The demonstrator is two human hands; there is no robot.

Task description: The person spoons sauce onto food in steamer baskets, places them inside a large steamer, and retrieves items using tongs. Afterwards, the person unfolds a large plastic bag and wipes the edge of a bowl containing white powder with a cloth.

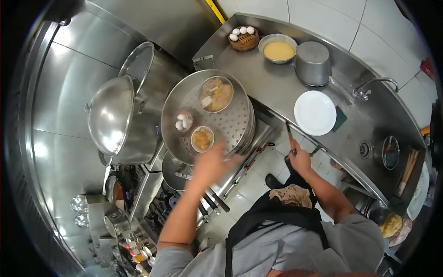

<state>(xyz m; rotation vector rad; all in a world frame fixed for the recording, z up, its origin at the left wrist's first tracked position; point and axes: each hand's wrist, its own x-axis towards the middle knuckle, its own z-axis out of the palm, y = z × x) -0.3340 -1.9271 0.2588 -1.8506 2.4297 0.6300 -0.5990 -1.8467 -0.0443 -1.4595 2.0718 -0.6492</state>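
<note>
My left hand (213, 164), smeared by motion, is over the near rim of a large round steamer tray (184, 143) with a perforated floor. Closest to its fingers is a small white bowl (202, 139) of yellow-orange food. Behind that bowl are several white eggs (183, 122) in a small dish, and farther back a metal bowl (216, 94) holds yellowish food with a pale block. Over the gap beside the counter, my right hand (300, 159) is closed around a wooden-handled tool (290, 138). Its narrow dark end points at the counter edge; the exact kind is unclear.
A white plate (315, 113), an upturned pot (313, 63), a bowl of yellow liquid (278, 50) and a basket of eggs (244, 40) stand on the steel counter (258, 78). A faucet (376, 85) is at right. Large lidded pots (110, 117) and pan handles (217, 201) are at left.
</note>
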